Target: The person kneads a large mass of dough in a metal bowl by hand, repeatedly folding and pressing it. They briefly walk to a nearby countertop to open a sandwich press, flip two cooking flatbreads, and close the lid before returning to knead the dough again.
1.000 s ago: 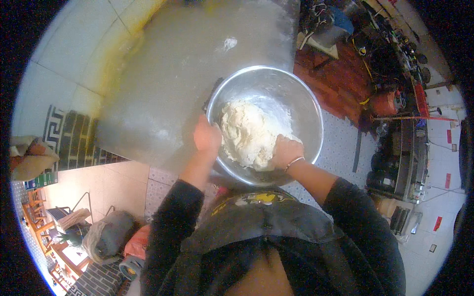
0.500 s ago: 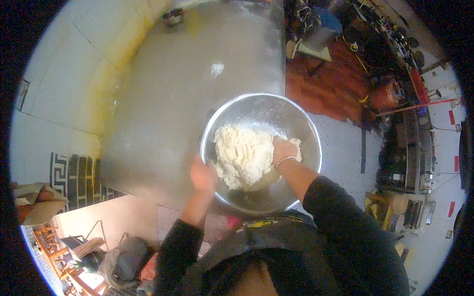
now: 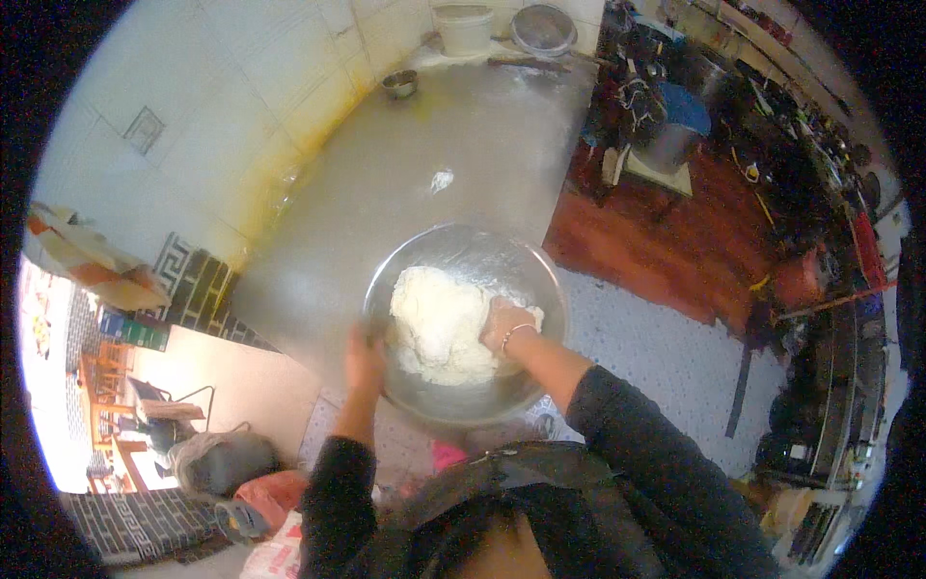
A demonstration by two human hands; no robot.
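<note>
A large shiny metal bowl stands at the near edge of a metal worktop. Inside it lies a big lump of pale dough, with flour smeared on the bowl's far inner wall. My left hand grips the bowl's left rim, its fingers partly hidden by the wall. On the right side of the dough, my right hand is closed and pressed into it, with its fingertips sunk out of sight. A bracelet circles the right wrist.
At the worktop's far end are a small metal bowl, a white bucket and a round metal basin. A dab of flour marks the middle. Rightward, a pot stands on a stool above red flooring.
My head view has shifted, so more of the far worktop shows and the bowl appears further left. The dough looks smoother and more rounded on top. Both hands keep their places.
</note>
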